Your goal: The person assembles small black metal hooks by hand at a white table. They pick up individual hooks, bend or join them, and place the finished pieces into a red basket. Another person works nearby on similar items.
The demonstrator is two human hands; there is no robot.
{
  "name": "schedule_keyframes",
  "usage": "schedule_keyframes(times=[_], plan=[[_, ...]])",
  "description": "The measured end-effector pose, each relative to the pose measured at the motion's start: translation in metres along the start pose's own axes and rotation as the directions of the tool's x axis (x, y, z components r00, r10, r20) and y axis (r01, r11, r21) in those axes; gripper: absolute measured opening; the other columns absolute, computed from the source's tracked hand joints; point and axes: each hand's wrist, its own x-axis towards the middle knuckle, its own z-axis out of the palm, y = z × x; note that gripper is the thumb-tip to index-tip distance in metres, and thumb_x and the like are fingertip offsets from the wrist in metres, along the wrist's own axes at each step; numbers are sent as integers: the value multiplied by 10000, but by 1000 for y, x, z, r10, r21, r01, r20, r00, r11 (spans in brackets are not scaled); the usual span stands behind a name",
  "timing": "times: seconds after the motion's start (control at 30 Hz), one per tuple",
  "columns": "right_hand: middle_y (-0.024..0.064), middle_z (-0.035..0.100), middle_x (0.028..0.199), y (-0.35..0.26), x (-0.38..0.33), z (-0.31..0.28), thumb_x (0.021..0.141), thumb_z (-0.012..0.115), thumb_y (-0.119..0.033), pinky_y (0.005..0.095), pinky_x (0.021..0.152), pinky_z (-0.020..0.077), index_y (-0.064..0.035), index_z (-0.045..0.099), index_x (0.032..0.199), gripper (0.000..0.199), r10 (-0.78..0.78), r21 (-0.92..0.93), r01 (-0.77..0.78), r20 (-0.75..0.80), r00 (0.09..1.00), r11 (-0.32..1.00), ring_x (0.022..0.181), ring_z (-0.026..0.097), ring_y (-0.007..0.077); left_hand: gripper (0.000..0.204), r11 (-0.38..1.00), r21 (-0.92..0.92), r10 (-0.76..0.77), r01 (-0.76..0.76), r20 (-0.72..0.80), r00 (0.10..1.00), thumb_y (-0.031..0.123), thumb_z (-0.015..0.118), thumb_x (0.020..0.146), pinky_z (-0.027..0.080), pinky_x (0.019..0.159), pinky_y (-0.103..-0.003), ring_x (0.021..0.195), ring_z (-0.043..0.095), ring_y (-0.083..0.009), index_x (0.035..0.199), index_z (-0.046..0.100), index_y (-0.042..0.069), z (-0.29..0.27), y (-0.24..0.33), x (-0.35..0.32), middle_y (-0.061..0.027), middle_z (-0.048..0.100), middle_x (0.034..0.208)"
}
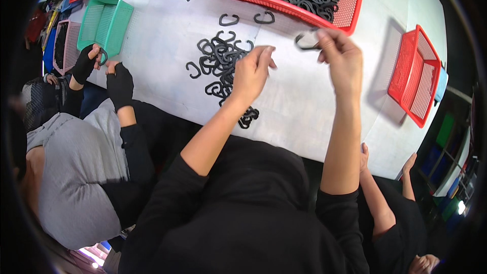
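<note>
Right hand (341,53) pinches a black hook (306,40) beside the red basket (355,0).

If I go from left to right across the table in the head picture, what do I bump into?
Green basket → co-worker's gloved hands → pile of black hooks → person's left hand → right hand pinching one hook → empty red basket.

A black C-shaped plastic hook (306,41), blurred, is pinched in the right hand (341,56) above the white table, just beside a loose pile of identical black hooks (221,61) lying flat under and beside the left hand (252,73).
</note>
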Motion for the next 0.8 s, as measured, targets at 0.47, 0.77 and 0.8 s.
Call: schedule_keyframes(times=[0.47,0.77,0.8], plan=[[61,644,786,4,9,-24,875,555,-172,229,590,451,-12,625,997,213,0,-172,-16,-91,996,985,638,591,102,177,567,718,601,-405,-24,799,183,589,831,487,665,-310,750,577,-216,943,641,55,-7,-61,110,-64,617,871],[81,631,894,-8,-69,-6,913,511,-195,216,610,452,15,576,1082,277,88,206,-109,109,990,972,735,586,100,267,899,-392,-124,195,198,972,190,447,938,475,547,-230,635,579,-131,965,590,-34,-18,57,-30,-93,605,854],[80,631,892,-13,-75,-6,914,508,-194,216,612,451,15,578,1080,275,63,221,-87,116,991,971,735,586,100,273,879,-424,-134,218,218,967,195,452,936,482,555,-231,635,581,-129,960,589,-40,-21,64,-39,-91,602,843]])
